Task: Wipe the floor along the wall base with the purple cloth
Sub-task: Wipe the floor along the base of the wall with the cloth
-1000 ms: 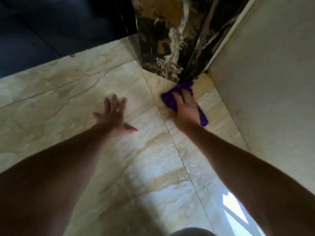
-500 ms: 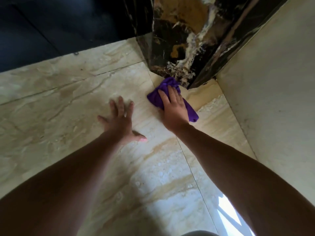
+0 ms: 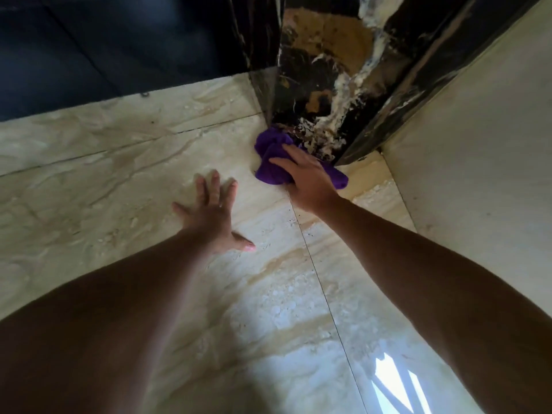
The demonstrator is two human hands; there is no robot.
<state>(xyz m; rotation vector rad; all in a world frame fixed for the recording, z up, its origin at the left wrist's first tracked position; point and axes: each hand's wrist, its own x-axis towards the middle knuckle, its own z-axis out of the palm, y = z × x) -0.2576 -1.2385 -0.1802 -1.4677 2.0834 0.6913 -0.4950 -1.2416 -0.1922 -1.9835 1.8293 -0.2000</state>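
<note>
The left hand stays flat, open on the floor. Beyond, the right hand presses the purple cloth, seemingly bunched, leftward along the dark wall base, nearing its corner.

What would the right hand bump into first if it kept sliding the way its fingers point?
Probably the dark marble wall base: the right hand presses the cloth close against it already.
</note>
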